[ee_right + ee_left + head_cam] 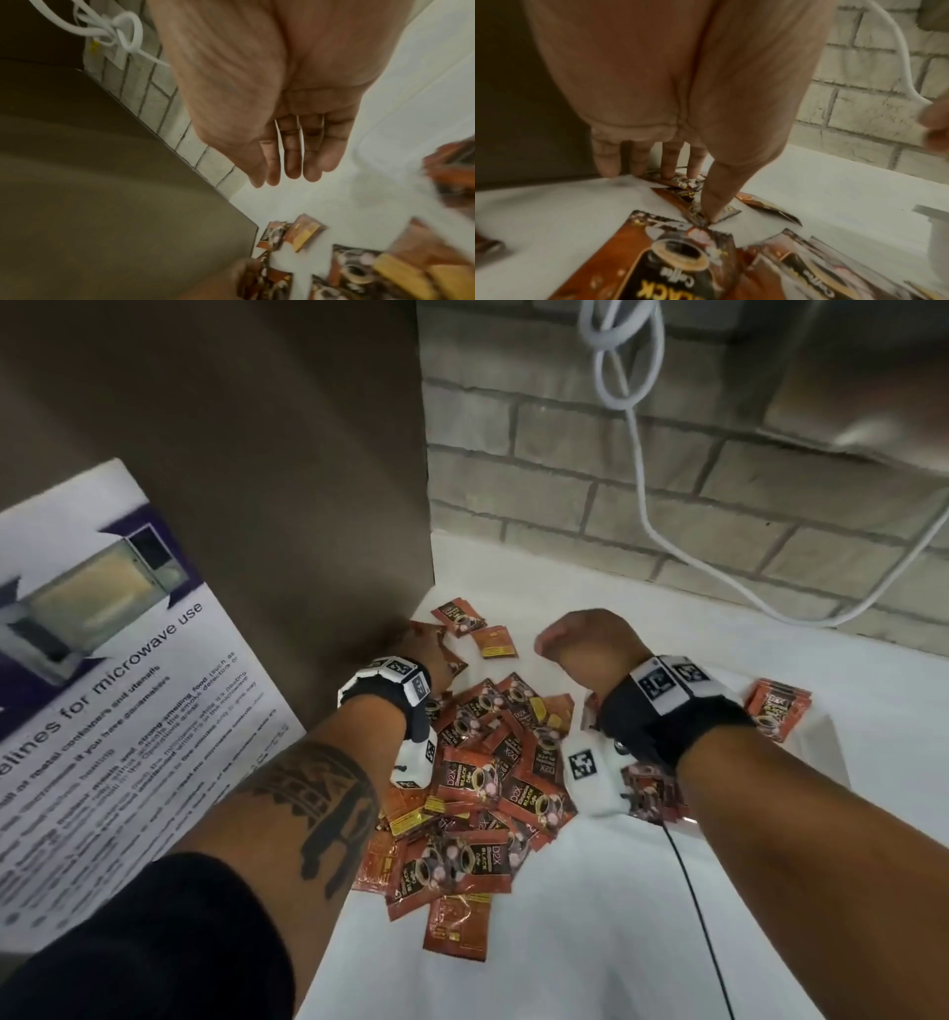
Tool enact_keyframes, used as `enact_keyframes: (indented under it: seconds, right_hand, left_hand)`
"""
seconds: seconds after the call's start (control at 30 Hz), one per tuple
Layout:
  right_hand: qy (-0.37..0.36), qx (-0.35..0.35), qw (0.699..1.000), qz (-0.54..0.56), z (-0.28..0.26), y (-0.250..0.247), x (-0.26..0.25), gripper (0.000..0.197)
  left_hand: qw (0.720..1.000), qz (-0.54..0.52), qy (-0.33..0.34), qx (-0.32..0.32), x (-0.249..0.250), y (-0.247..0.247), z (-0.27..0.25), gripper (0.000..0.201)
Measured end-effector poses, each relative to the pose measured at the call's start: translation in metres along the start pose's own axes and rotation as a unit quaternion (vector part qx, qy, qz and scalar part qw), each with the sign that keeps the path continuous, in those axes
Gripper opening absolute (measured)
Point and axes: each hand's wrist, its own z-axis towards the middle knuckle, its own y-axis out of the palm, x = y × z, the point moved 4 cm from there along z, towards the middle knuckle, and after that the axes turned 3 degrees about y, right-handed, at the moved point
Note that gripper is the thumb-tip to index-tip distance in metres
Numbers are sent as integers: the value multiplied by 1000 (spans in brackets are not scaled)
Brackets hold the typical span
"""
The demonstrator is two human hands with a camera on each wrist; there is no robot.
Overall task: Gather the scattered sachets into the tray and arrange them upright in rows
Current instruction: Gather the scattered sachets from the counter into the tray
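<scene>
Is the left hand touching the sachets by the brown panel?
Touching. The left wrist view shows the left hand with thumb and fingers pressed onto the sachets.

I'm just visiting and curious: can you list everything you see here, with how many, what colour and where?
sachets: many, red-brown, heaped loose on the counter
stacked sachets: a few, red-brown, in the tray
tray: one, white, far right
counter: one, white
cable: one, white, along the brick wall
notice: one, white and purple, left
left hand: fingertips on far sachets
right hand: empty, above the counter
</scene>
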Motion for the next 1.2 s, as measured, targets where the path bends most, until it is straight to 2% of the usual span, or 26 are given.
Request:
enact_keyframes:
  seconds: [0.17, 0.27, 0.33, 0.4, 0.5, 0.53, 0.6, 0.67, 0.73, 0.9, 1.0, 1.1, 1.2]
  right_hand:
    - [33, -43, 998, -14, 57, 35, -39, 27]
    - [59, -43, 997, -19, 85, 59, -45, 12]
    - [66, -39, 997, -6, 98, 72, -44, 15]
    - [77, -35, 996, -14, 107, 80, -41, 18]
    - [90, -34, 991, -97, 120, 96, -45, 18]
    - [89, -19, 990, -106, 127, 101, -46, 27]
    - [93, 17, 990, -104, 135, 111, -48, 47]
    - [88, 42, 988, -117, 140, 119, -50, 49]
    - [76, 56, 987, -128, 144, 125, -50, 51]
    - [65, 56, 991, -104, 148, 130, -53, 45]
    - [55, 24, 995, -78, 151, 126, -49, 26]
    - [32, 21, 996, -83, 146, 98, -51, 31]
    - [44, 10, 999, -21, 127, 55, -40, 37]
  left_hand:
    - [999, 10, 30, 21, -4, -2, 2, 58]
    - [998, 38, 39, 14, -8, -2, 1, 50]
    - [997, 43, 58, 5, -9, -4, -2, 44]
    - [994, 71, 82, -9, -7, -10, -7, 47]
    - [993, 64, 91, -36, -8, -17, -13, 60]
    - [993, 52, 92, -45, -8, -18, -15, 62]
    - [994, 22, 98, -44, -7, -18, -17, 49]
    - [994, 0, 108, -19, -6, -18, -17, 32]
    - [994, -11, 111, -1, -7, -16, -17, 27]
    - [995, -53, 76, 33, -15, 1, -4, 50]
    - [995, -69, 71, 7, -16, 5, -1, 62]
    - [996, -55, 62, -30, -18, 5, -2, 81]
    - [998, -3, 46, -53, -13, 0, -7, 90]
